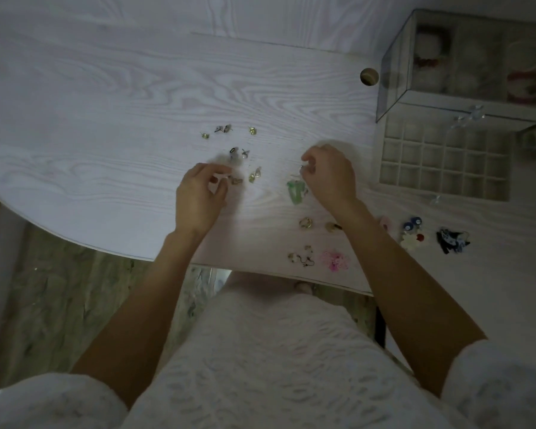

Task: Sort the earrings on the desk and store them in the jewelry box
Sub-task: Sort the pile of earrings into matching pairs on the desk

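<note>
On the white wood-grain bench [106, 119], a green earring [296, 190] is pinched by the right hand [330, 174]; the jewelry box [440, 162] lies right. A small earring [236, 180] is touched by left hand [198, 196] fingers, grasp unclear.

A single head-worn camera looks steeply down, close over the desk [106, 103] and the person's lap.

Small gold stud earrings [229, 150] are scattered on the pale wood-grain counter [106, 103]; the clear-lidded jewelry box [446, 159] is set far right, apparently open.
</note>
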{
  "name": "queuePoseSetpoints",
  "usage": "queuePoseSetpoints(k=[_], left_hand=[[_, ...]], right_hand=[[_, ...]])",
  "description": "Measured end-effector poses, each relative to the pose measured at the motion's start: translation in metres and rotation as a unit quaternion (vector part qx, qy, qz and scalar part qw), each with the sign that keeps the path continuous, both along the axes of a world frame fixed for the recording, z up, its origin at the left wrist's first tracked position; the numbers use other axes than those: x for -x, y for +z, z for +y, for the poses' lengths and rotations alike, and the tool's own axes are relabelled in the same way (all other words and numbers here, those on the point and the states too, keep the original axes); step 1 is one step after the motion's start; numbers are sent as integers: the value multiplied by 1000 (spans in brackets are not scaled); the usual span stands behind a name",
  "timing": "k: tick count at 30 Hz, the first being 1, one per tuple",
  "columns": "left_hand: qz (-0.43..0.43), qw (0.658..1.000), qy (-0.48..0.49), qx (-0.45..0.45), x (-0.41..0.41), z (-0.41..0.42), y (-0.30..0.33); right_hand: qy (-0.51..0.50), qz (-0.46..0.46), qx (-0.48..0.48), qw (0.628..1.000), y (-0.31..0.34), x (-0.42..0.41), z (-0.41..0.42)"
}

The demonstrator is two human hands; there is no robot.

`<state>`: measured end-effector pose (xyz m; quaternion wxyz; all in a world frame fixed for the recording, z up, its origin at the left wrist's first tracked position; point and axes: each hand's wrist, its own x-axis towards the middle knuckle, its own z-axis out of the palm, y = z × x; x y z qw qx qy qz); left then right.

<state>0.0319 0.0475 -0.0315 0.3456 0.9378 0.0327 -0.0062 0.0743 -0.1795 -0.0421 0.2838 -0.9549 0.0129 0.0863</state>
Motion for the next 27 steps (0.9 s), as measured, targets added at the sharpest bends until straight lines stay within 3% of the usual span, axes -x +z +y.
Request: queuePoseSetpoints(k=[8, 21, 24, 27], left_hand=[[57, 997, 50, -21, -22, 14, -10], [94, 995, 7, -36, -58, -5, -23], [87, 995, 4, -40, -56, -1, -16], [29, 997, 56, 35, -52, 3, -5]], right_hand=[[36, 6, -3, 999, -6, -18, 43], [50, -27, -1, 998, -8, -11, 56], [40, -43, -3, 998, -11, -11, 51], [26, -55, -12, 998, -12, -10, 47]])
